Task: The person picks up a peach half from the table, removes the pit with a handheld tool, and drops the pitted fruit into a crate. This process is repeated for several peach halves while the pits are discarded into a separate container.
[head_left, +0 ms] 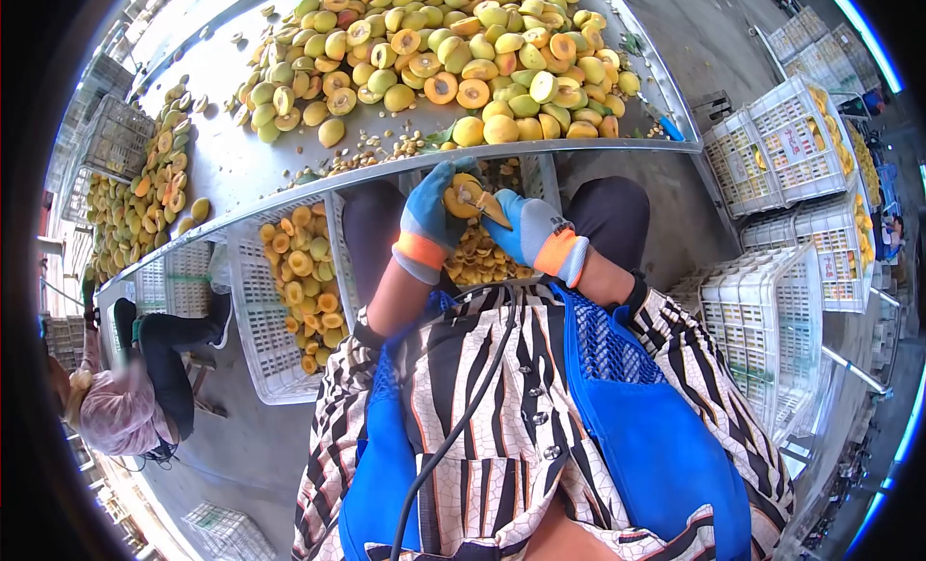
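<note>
Both my hands wear blue-and-grey gloves with orange cuffs and meet just below the table's front edge. My left hand (pixel 431 212) is closed around a cut apricot (pixel 463 196), its yellow-orange flesh facing up. My right hand (pixel 532 231) is closed on a narrow tan tool (pixel 496 212) whose end is against the fruit; its exact kind is hard to make out. Under my hands, between my knees, a crate holds apricot halves (pixel 475 257). On the metal table (pixel 217 136) in front lies a big heap of apricots (pixel 444 54), many halved, with loose pits (pixel 371 151) near the edge.
A white crate of apricot halves (pixel 307 281) stands left of my legs. Stacked white crates (pixel 776 151) and another crate (pixel 762 320) are on the right. A blue-handled object (pixel 671 129) lies at the table's right corner. At left a person (pixel 130 397) sits by another apricot pile (pixel 145 199).
</note>
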